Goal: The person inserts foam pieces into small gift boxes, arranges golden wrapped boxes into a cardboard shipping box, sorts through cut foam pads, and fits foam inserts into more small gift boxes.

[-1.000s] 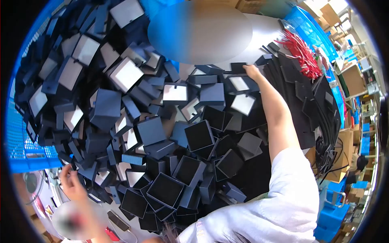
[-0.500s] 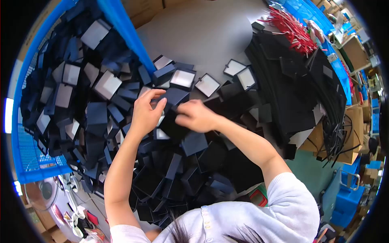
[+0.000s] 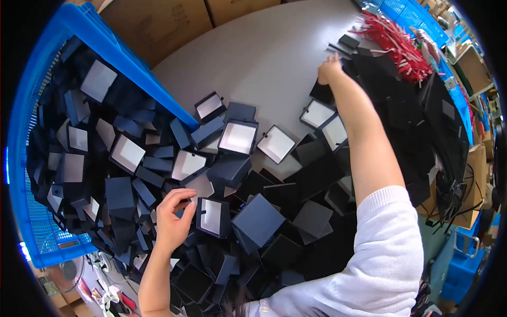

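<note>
My left hand (image 3: 175, 219) hovers over the pile with fingers curved and thumb apart; nothing shows between them. Right beside its fingertips stands a small open box (image 3: 212, 216) with a white inside. Another dark blue box (image 3: 259, 221) lies to its right, tilted on the pile. My right arm stretches far forward, and my right hand (image 3: 329, 70) is at the left edge of the black sheets (image 3: 375, 79), fingers extended. Just beyond its fingertips are small black pieces (image 3: 348, 42). A dark flat piece (image 3: 321, 93) lies below this hand, partly covered.
A blue plastic crate (image 3: 132, 63) full of dark boxes lies tipped on the left. Several open white-lined boxes (image 3: 275, 143) sit on the grey table (image 3: 248, 63). Red ribbon strips (image 3: 396, 45) are heaped at the back right. Cardboard cartons (image 3: 163, 26) line the far edge.
My right hand has moved from the middle of the pile to the far right, by the black sheets. My left hand has drawn away from it, beside an open box. The view has shifted.
</note>
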A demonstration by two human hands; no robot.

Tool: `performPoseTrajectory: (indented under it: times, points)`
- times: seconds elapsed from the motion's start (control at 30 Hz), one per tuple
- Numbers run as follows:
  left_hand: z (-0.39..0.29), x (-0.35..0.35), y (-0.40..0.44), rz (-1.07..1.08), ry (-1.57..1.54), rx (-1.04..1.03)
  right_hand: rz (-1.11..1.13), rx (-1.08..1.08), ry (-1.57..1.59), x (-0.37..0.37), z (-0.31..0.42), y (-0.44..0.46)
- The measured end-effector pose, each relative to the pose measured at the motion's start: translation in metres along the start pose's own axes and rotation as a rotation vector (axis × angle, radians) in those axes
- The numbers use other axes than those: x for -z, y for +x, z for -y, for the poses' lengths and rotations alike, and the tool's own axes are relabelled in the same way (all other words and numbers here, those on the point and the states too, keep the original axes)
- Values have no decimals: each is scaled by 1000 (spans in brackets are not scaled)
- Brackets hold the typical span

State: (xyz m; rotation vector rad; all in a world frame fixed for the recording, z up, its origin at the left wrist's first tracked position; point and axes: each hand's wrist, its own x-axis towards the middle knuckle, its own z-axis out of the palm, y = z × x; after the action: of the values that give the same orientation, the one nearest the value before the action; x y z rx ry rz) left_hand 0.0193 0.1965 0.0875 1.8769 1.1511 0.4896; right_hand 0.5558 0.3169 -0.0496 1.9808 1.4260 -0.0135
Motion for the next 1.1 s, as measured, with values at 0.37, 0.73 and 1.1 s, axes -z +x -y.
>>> performPoseTrajectory:
  times: [0.37, 0.73, 1.1]
  points:
    - [-41, -18, -9, -134, -666, 136, -1186, 809, 729, 118, 40, -201]
    - [-64, -41, -162, -126, -1041, 365, -1162, 1281, 1191, 103, 148, -497]
    - [-52, -112, -273, -490, -893, 114, -693, 435, 1885, 58, 218, -603]
